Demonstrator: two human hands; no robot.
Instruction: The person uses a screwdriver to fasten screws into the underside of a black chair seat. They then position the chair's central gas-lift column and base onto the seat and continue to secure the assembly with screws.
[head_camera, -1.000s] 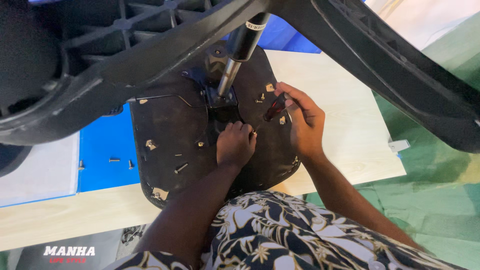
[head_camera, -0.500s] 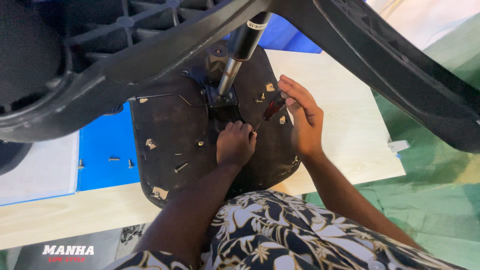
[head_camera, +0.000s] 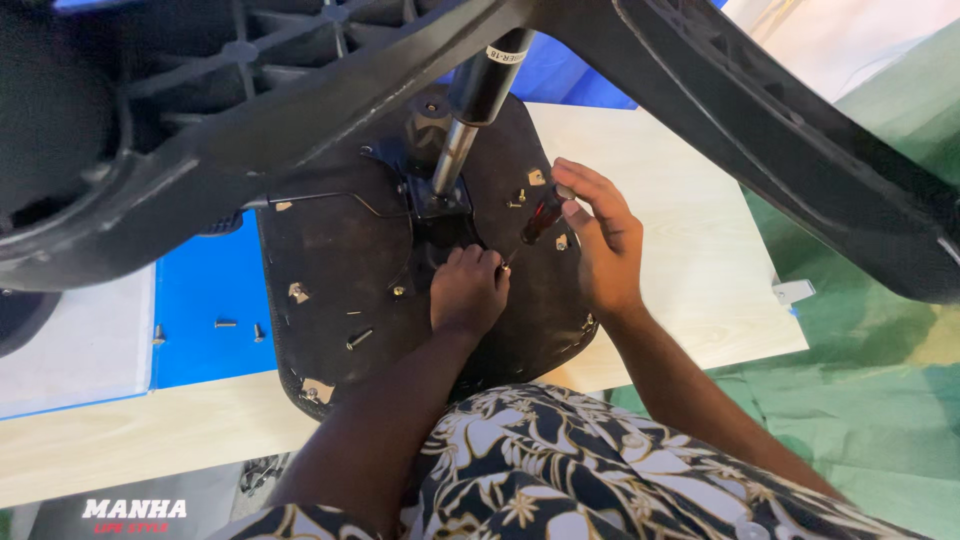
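Note:
An upturned black chair seat (head_camera: 330, 270) lies on a pale wooden board, with a metal mechanism and gas cylinder (head_camera: 470, 100) rising from its middle. My left hand (head_camera: 467, 292) rests closed on the seat just below the mechanism, fingertips pinched at a screw. My right hand (head_camera: 600, 240) grips a dark red-handled screwdriver (head_camera: 540, 217), whose tip points down-left toward my left fingertips. Black chair base legs (head_camera: 780, 140) cross overhead and hide the upper part of the seat.
Loose screws (head_camera: 225, 324) lie on a blue sheet (head_camera: 205, 310) left of the seat; more screws (head_camera: 358, 340) lie on the seat. A white bracket (head_camera: 793, 292) sits at the board's right edge. Green floor covering (head_camera: 870, 400) is to the right. My patterned shirt fills the bottom.
My right hand has shifted slightly around the screwdriver handle. My left hand stays pinched at the same spot on the seat.

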